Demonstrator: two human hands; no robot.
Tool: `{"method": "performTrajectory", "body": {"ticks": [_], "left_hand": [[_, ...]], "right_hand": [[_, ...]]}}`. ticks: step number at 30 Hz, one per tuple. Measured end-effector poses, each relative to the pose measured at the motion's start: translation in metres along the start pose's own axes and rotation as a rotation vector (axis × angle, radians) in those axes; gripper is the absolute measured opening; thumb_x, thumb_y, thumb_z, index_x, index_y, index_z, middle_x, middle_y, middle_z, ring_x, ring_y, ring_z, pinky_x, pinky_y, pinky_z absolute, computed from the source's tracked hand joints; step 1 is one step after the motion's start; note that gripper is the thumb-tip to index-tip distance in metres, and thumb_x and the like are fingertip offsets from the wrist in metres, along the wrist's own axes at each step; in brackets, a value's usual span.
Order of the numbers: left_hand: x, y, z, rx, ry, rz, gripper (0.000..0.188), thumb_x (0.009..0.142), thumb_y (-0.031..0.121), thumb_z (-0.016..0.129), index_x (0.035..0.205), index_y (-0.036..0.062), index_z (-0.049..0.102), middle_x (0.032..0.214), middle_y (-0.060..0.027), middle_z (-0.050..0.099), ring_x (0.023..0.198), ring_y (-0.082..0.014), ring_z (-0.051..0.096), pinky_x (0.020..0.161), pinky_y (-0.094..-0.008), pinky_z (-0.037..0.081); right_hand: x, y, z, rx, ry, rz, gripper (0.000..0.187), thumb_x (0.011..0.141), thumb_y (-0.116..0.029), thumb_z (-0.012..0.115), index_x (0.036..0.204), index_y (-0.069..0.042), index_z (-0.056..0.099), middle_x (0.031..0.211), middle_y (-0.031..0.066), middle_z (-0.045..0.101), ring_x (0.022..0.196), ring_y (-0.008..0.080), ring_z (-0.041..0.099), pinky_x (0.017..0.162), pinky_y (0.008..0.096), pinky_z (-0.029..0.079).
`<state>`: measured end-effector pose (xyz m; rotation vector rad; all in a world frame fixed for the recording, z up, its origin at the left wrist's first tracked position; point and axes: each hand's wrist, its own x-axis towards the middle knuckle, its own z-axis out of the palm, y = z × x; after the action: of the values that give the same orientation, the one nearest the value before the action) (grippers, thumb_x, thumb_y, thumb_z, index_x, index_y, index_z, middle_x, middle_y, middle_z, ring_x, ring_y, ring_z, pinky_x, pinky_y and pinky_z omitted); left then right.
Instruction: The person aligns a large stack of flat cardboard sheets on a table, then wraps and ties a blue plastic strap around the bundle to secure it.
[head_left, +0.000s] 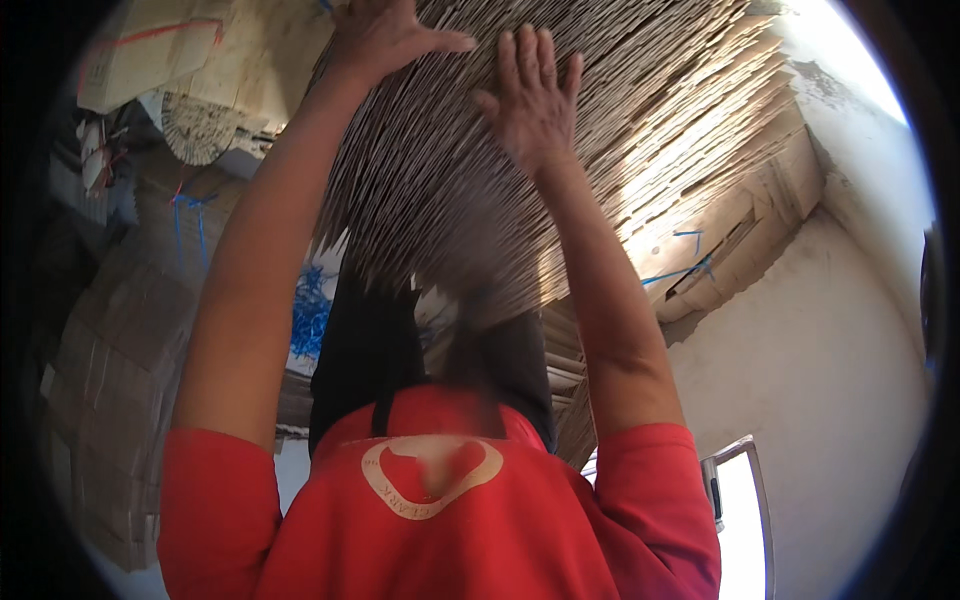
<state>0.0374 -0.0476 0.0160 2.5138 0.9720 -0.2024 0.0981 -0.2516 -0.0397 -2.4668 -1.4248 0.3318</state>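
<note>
A wide stack of brown cardboard sheets [430, 170], their edges showing as many close lines, fills the upper middle in front of me. My left hand [385, 38] lies against its upper left part. The thumb points right, away from the palm, and the other fingers are partly cut off by the top edge. Flat on the sheet edges rests my right hand [535, 100], fingers stretched and thumb out to the left. Neither hand appears to hold anything. The stack's right side fans out in bright sunlight.
At right, flattened cardboard [735, 250] carries blue strapping beside a pale wall [820, 330]. A tangle of blue strapping [311, 312] sits left of my legs. More cardboard stacks [115, 400] stand at left; a red-strapped cardboard piece [150, 65] lies at upper left.
</note>
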Motion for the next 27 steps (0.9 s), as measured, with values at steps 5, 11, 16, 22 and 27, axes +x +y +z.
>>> {"method": "performTrajectory", "body": {"ticks": [5, 11, 16, 22, 27], "left_hand": [[-0.005, 0.003, 0.003, 0.112, -0.055, -0.086, 0.141, 0.058, 0.069, 0.078, 0.154, 0.0042, -0.002, 0.157, -0.0308, 0.000, 0.144, -0.0506, 0.003, 0.111, -0.0669, 0.016], [-0.009, 0.006, 0.021, 0.261, -0.005, -0.050, 0.142, 0.056, 0.074, 0.075, 0.154, 0.0058, -0.001, 0.157, -0.0299, 0.000, 0.145, -0.0507, 0.000, 0.111, -0.0682, 0.009], [-0.010, 0.005, 0.022, 0.181, -0.025, -0.055, 0.141, 0.056, 0.073, 0.076, 0.155, 0.0089, 0.000, 0.159, -0.0267, -0.001, 0.145, -0.0498, -0.004, 0.111, -0.0687, 0.005], [-0.013, 0.009, 0.016, 0.193, -0.044, -0.034, 0.138, 0.058, 0.070, 0.076, 0.156, 0.0103, 0.000, 0.160, -0.0225, -0.001, 0.146, -0.0479, -0.005, 0.111, -0.0691, 0.005], [-0.006, 0.005, 0.005, 0.210, -0.109, -0.069, 0.137, 0.058, 0.068, 0.078, 0.156, 0.0116, 0.000, 0.161, -0.0217, -0.002, 0.146, -0.0471, -0.005, 0.111, -0.0694, 0.006]], "right_hand": [[0.003, -0.004, -0.002, 0.051, 0.043, -0.023, 0.073, 0.098, -0.059, 0.031, 0.155, -0.014, 0.019, 0.161, 0.0089, 0.015, 0.150, 0.0262, 0.006, 0.119, 0.0550, -0.002], [0.000, -0.004, 0.001, -0.035, 0.031, -0.035, 0.071, 0.099, -0.057, 0.031, 0.154, -0.014, 0.020, 0.161, 0.0096, 0.016, 0.150, 0.0262, 0.007, 0.120, 0.0547, -0.001], [0.000, -0.004, 0.000, -0.125, 0.020, -0.026, 0.071, 0.098, -0.057, 0.032, 0.154, -0.014, 0.022, 0.160, 0.0102, 0.018, 0.150, 0.0263, 0.009, 0.120, 0.0544, 0.000], [-0.001, -0.007, -0.006, -0.168, 0.010, -0.033, 0.075, 0.096, -0.057, 0.040, 0.153, -0.011, 0.023, 0.159, 0.0138, 0.021, 0.149, 0.0292, 0.011, 0.119, 0.0544, 0.002], [-0.018, 0.009, -0.014, 0.021, 0.010, -0.026, 0.079, 0.094, -0.054, 0.048, 0.153, -0.008, 0.022, 0.158, 0.0171, 0.021, 0.148, 0.0318, 0.012, 0.120, 0.0516, 0.004]]}}
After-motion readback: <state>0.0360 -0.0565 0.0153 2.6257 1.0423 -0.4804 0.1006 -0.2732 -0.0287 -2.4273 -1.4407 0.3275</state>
